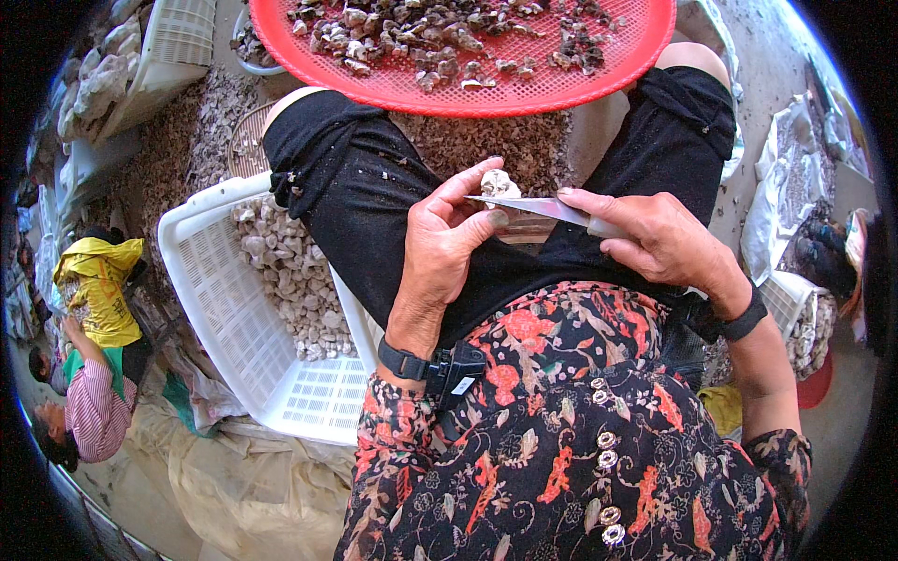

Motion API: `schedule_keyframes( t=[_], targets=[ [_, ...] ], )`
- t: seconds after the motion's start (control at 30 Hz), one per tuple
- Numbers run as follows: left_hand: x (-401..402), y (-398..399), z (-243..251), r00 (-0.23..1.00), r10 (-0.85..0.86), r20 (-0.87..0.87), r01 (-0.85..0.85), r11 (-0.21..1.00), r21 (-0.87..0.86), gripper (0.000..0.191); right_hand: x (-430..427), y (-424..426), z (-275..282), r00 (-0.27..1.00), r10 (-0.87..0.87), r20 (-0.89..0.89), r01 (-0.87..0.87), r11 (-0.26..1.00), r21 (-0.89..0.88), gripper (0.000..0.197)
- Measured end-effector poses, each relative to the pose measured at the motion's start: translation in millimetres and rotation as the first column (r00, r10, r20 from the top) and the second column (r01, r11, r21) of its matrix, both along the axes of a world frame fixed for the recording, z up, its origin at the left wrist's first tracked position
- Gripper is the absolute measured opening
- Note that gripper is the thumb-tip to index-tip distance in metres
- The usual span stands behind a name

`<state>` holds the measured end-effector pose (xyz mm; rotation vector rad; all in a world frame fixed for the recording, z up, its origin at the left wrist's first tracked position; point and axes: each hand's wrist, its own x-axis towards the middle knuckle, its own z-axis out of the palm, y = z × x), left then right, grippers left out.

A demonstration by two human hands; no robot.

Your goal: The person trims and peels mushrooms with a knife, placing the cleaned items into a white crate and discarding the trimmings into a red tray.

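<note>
Between the thumb and fingers of my left hand [449, 235] is a small pale, lumpy piece [498, 184], perhaps a mushroom or root. My right hand [656, 235] grips the handle of a knife [540, 205], its forefinger laid along the back of the blade. The blade lies across the near side of the pale piece, its tip by my left fingers. Beyond the hands, a red mesh tray [519, 95] rests over my knees with many dark, shrivelled pieces [428, 35] on it. Left of my thigh, a tilted white plastic basket [217, 263] holds many pale lumps [295, 273].
Brown scraps [491, 140] cover the floor between my legs. A round woven basket [249, 140] lies beyond the white one. Other people [102, 414] sit at the far left near a yellow sack [105, 280]. Another crate of lumps [786, 301] stands at right, near pale plastic sacks [779, 182].
</note>
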<state>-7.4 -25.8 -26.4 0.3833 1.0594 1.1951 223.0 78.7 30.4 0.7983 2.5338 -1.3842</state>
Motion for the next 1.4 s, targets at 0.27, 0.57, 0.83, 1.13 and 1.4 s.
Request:
schedule_keyframes(
  t=[0.27, 0.57, 0.83, 1.13, 1.4],
  targets=[
    [0, 0, 2, 0.996, -0.049, -0.074, 0.047, 0.999, -0.024, 0.048, 3, 3, 4, 1.000, 0.006, -0.009, -0.006, 0.996, -0.086, 0.066],
    [-1, 2, 3, 0.993, -0.080, -0.083, 0.076, 0.996, -0.045, 0.049, 2, -6, 1, 0.999, -0.010, 0.053, 0.007, 0.999, 0.045, 0.063],
    [-1, 2, 2, 0.990, -0.126, -0.060, 0.122, 0.990, -0.064, 0.046, -3, -6, 2, 0.999, -0.009, 0.045, 0.008, 0.999, 0.032, 0.062],
    [-1, 0, 1, 0.989, -0.121, -0.084, 0.119, 0.992, -0.032, 0.047, 3, 4, 1, 1.000, 0.016, -0.021, -0.018, 0.992, -0.124, 0.063],
    [-2, 2, 1, 0.981, -0.164, -0.104, 0.159, 0.986, -0.054, 0.048, -3, 1, 6, 0.998, 0.034, 0.049, -0.034, 0.999, -0.012, 0.058]
  ],
)
